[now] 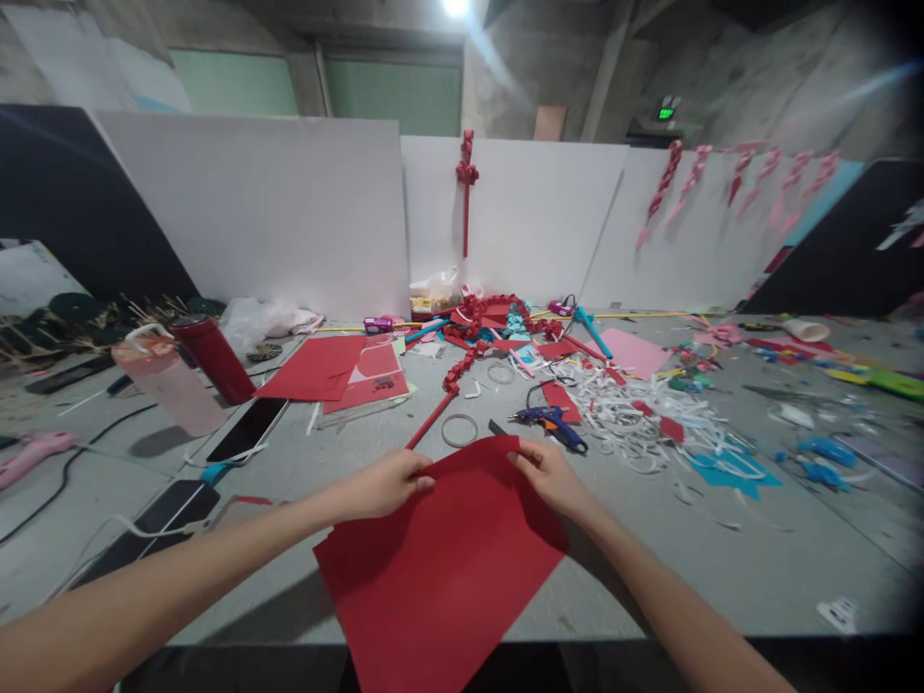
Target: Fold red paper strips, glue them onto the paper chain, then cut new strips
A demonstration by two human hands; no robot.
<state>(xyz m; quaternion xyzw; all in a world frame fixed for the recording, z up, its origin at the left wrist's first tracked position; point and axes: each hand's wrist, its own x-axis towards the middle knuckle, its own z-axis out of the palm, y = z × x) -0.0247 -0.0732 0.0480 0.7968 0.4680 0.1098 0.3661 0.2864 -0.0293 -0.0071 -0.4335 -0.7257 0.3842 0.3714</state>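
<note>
Two bare hands hold one large red paper sheet (440,568) by its far edge, low over the near side of the grey tabletop (722,568); the left hand (386,483) pinches the sheet's far left corner between thumb and fingers, and the right hand (552,476) pinches the far right corner the same way, so the sheet slopes back toward the person and its near end hangs past the tabletop's front edge; to the left of the forearm lie two dark phones (249,430), one near the front and one farther back, with white cable beside them; just beyond the hands sit a thin wire ring (460,430), a long red stick (431,421) and a blue glue gun (550,422); to the right of that spreads a heap of white paper strips (635,414) with teal scraps (729,472) at its near side; farther left stand a pink bottle (169,380) and a dark red flask (215,358), close together; flat red sheets (318,368) lie in the middle distance, and behind them a tangle of curled red paper (483,316); white boards (274,207) stand upright along the back, one bearing a red paper ornament (466,178), another a row of pink twisted streamers (736,173).
</note>
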